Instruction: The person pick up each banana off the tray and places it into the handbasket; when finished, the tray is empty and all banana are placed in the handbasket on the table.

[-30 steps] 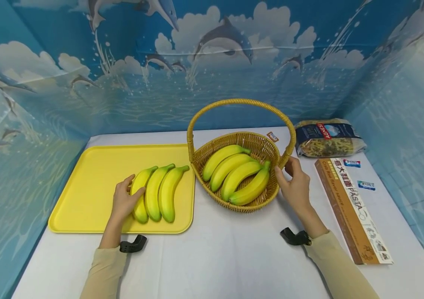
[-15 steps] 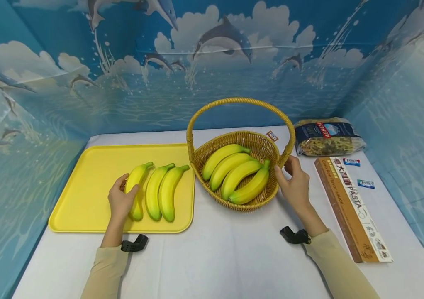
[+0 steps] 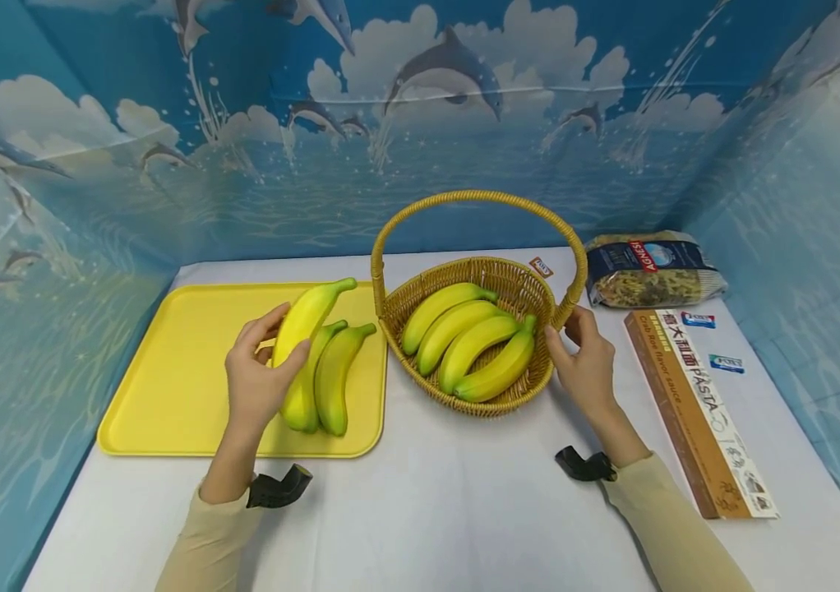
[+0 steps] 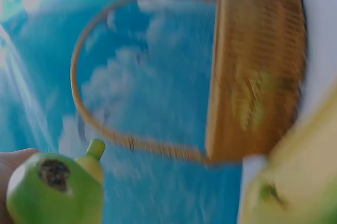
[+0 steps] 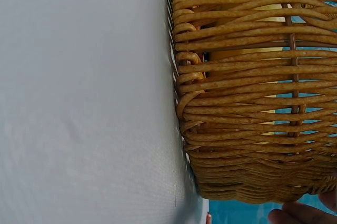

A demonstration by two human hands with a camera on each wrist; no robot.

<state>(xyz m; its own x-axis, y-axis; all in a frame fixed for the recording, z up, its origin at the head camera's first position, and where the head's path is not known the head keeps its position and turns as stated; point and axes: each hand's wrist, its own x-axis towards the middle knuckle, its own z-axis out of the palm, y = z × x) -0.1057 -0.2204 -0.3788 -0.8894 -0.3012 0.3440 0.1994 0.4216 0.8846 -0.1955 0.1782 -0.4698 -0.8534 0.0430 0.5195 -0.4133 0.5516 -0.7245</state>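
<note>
Banana [image 3: 306, 316] is held in the left hand [image 3: 260, 382], thumb and fingers curled round its lower half; it is lifted clear of the yellow tray [image 3: 168, 386] and tilted, its green stem pointing up and right toward the wicker basket [image 3: 497, 403]. Two more bananas [image 3: 324, 378] are seen lying side by side on the tray, directly under and just right of the raised one. In the left wrist view the blossom end of the held banana [image 4: 52, 190] is seen close to the lens, with the basket blurred beyond it [image 4: 258, 71]. Basket is placed on the white table [image 3: 427, 510], just right of the tray, and four bananas [image 3: 468, 341] are laid in it beneath the arched handle [image 3: 475, 198]. Right hand [image 3: 586, 366] is rested against the basket's right side, near the base of the handle, fingers loosely bent; a firm grasp cannot be confirmed, and only fingertips are caught in the right wrist view beside the woven wall [image 5: 247, 103]. Long pasta box [image 3: 697, 411] is noted right of that hand, with a pasta bag [image 3: 649, 270] behind it.
</note>
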